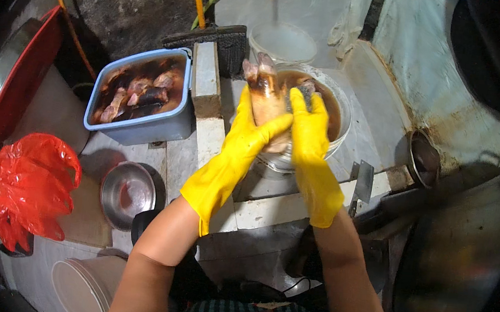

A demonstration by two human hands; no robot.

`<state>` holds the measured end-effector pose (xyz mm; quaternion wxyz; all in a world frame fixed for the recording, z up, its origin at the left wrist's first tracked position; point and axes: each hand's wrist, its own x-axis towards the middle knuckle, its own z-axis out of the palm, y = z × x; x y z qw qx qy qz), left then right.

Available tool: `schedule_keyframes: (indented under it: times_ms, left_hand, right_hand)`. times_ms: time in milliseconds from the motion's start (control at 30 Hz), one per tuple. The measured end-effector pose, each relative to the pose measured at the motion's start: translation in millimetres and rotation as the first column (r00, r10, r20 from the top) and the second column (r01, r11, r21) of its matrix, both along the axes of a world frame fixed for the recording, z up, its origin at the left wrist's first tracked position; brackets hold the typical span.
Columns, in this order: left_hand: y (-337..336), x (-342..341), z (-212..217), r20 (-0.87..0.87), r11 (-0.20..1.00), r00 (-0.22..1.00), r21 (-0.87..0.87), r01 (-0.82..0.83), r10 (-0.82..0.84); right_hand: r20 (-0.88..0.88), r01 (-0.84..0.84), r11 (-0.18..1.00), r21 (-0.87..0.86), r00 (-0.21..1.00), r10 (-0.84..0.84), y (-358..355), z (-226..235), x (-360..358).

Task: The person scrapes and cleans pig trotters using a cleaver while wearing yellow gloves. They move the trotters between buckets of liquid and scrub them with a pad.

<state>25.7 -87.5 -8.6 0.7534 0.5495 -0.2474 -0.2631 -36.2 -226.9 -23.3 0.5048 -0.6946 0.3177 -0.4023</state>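
Pig's trotter (268, 105) wrapped in the left hand's (243, 135) fingers, right hand (311, 135) pinching a grey scourer (307, 88), bucket (346, 122) below (grimy wall (138, 7), pale tiled floor (181, 158)).

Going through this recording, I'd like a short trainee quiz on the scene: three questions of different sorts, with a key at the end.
1. Multiple choice: from the person's viewpoint, where does the blue tub stand relative to the white bucket with brown liquid?
A) To its left
B) To its right
C) Inside it

2. True or false: the right hand is bare.

3. Short answer: what is the left hand holding?

Key:
1. A.
2. False; it wears a yellow glove.
3. An animal foot, apparently a trotter, with dark patches on its skin.
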Motion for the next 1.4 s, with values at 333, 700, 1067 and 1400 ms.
schedule_keyframes:
  times_ms: [333, 700, 1067, 1400]
  left_hand:
    - [1, 31, 17, 0.540, 0.677, 0.820, 0.677, -0.289, -0.190]
    - [-6, 23, 29, 0.451, 0.583, 0.810, 0.794, -0.172, -0.374]
    - [-18, 8, 25, 0.564, 0.563, 0.707, 0.778, -0.279, -0.427]
    - [-9, 11, 5, 0.627, 0.586, 0.684, 0.731, -0.351, -0.373]
  right_hand:
    - [-0.704, -0.162, 0.940, -0.300, 0.702, -0.104, -51, 13, -7]
    - [-0.637, -0.065, 0.958, -0.279, 0.759, -0.134, -33, 56, -26]
    - [-0.465, -0.077, 0.720, -0.690, 0.809, -0.359, -45, 17, 27]
    - [-0.515, -0.224, 0.763, -0.606, 0.842, -0.162, 12, 31, 7]
